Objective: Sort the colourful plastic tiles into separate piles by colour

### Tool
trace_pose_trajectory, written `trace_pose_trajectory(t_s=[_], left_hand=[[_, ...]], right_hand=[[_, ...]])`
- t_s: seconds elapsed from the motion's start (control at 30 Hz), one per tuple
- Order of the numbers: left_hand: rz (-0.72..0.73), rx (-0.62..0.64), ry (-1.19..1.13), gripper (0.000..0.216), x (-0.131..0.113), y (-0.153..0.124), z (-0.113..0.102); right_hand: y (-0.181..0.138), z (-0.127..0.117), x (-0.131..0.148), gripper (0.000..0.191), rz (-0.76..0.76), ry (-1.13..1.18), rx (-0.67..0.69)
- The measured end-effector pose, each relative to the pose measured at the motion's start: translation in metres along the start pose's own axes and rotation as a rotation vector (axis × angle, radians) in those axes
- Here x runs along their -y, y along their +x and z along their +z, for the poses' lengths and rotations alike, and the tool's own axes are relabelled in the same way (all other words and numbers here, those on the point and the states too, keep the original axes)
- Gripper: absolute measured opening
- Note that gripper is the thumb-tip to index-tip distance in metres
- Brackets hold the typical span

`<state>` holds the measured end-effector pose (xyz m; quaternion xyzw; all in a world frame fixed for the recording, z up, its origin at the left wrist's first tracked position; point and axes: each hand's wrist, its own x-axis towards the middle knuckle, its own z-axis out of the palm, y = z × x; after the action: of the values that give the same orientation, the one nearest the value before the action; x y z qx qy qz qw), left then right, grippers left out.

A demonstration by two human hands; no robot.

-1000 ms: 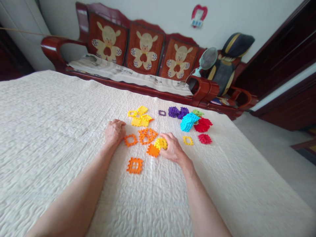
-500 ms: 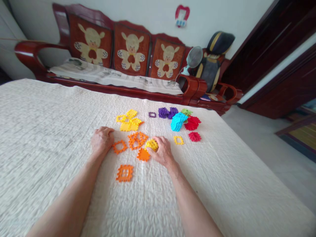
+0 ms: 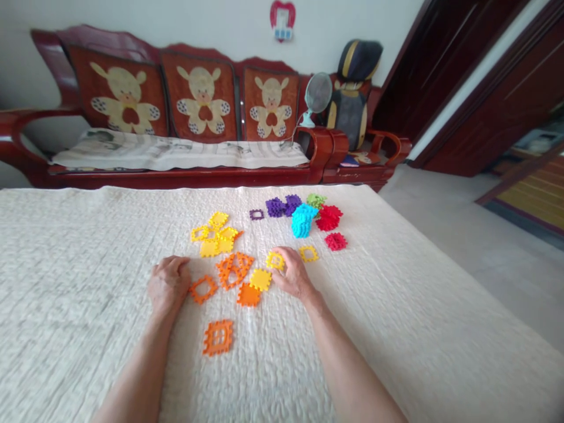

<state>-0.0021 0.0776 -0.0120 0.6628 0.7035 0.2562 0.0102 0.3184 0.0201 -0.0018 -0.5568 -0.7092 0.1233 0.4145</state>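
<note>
My right hand (image 3: pixel 293 275) rests on the cream quilt (image 3: pixel 396 329), its fingers curled on a yellow open-frame tile (image 3: pixel 275 260). A solid yellow tile (image 3: pixel 261 279) lies just left of it, partly over an orange solid tile (image 3: pixel 248 295). My left hand (image 3: pixel 168 286) lies curled in a loose fist on the quilt, beside an orange frame tile (image 3: pixel 203 288). Between the hands sits a cluster of orange tiles (image 3: pixel 232 269). An orange grid tile (image 3: pixel 217 337) lies nearer me.
Farther back lie a yellow tile group (image 3: pixel 214 234), purple tiles (image 3: pixel 282 206), a cyan stack (image 3: pixel 302 220), a green tile (image 3: pixel 316 200), red tiles (image 3: pixel 330 218) and a yellow frame (image 3: pixel 309 254). A wooden sofa (image 3: pixel 185 117) stands behind; floor drops off at right.
My right hand has put down the yellow tiles it held: one solid tile now lies by the orange one, a frame tile sits under its fingers. The camera has shifted right.
</note>
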Motion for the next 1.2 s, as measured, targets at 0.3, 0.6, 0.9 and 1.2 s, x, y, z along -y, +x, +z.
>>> trace_pose_trajectory(t_s=[0.3,0.6,0.9,1.2], left_hand=[[-0.009,0.005,-0.03,0.035,-0.001,0.001,-0.002],[0.007,0.002,-0.059,0.034,0.003,0.002,0.0],[0.019,-0.016,-0.08,0.032,0.006,0.001,0.004],[0.012,0.018,-0.036,0.033,0.001,0.001,-0.003]], right_hand=[[0.0,0.001,0.001,0.056,0.036,-0.131,-0.009],[-0.005,0.008,0.013,0.055,0.3,-0.502,-0.067],[0.002,0.011,0.019,0.053,0.348,-0.526,-0.041],[0.005,0.009,0.024,0.047,0.331,-0.431,-0.027]])
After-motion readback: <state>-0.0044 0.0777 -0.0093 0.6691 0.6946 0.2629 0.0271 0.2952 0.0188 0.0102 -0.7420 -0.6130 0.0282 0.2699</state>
